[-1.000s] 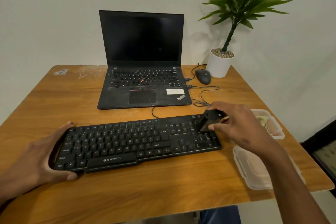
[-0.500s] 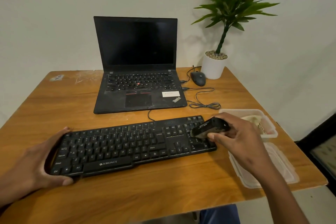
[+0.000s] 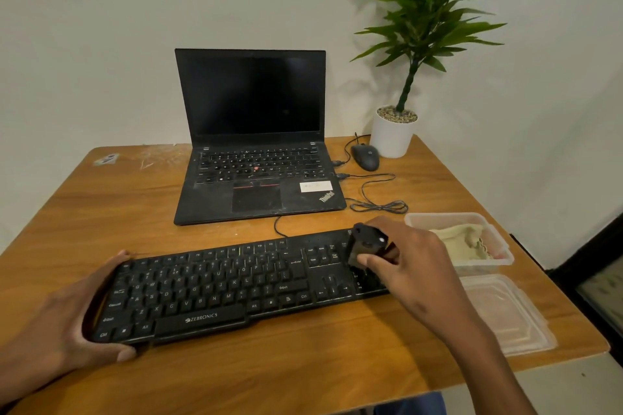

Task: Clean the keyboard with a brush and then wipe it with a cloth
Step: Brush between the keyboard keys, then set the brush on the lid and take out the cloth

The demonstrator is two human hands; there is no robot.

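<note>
On the wooden table (image 3: pixel 337 364), from the head view: black keyboard (image 3: pixel 236 286) lying across the near middle, long edge slightly tilted, cable running off toward 12 o'clock. At the keyboard's 9 o'clock end, left hand (image 3: pixel 64 320) cupping the short edge, thumb curled onto the near corner, fingers wrapped round the far corner. Over the number pad at 3 o'clock, right hand (image 3: pixel 408 266) gripping a small black brush (image 3: pixel 365 246), fingers and thumb curled round it, lower end down on the keys; bristles too dark to make out. Just beyond that hand at 3 o'clock, clear plastic container (image 3: pixel 499 246) holding a crumpled cream cloth (image 3: pixel 462 242). Nearer, at 4 o'clock, clear lid (image 3: pixel 505 317) lying flat. At 12 o'clock, open laptop (image 3: pixel 256 158) with dark screen. Toward 1 o'clock, black mouse (image 3: pixel 365 157) with its cable (image 3: pixel 381 205) bundled loosely, and beside it a white pot (image 3: pixel 392 138) with a green plant (image 3: pixel 435 10).
</note>
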